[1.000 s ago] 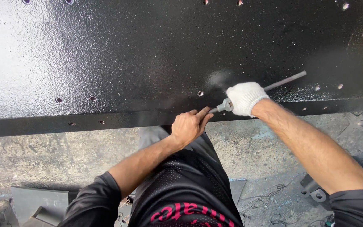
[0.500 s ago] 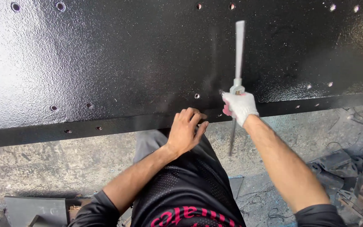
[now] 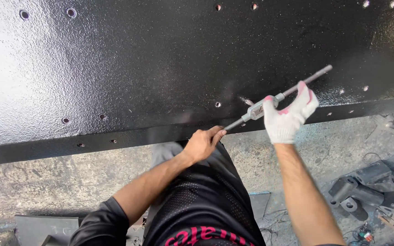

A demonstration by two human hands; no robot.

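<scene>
The tap wrench has swung slantwise in the gloved right hand.

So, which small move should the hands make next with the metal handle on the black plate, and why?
Probably another part turn. The gloved right hand grips the bar of the tap wrench, which lies slanted over a hole in the black plate. The bare left hand touches the bar's lower end at the plate's edge, so both hands seem placed to swing it round evenly.

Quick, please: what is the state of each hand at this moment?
Left hand: bare, fingers curled on the lower end of the tap wrench.
Right hand: gloved, closed around the tap wrench near its middle, at the black steel plate.
</scene>
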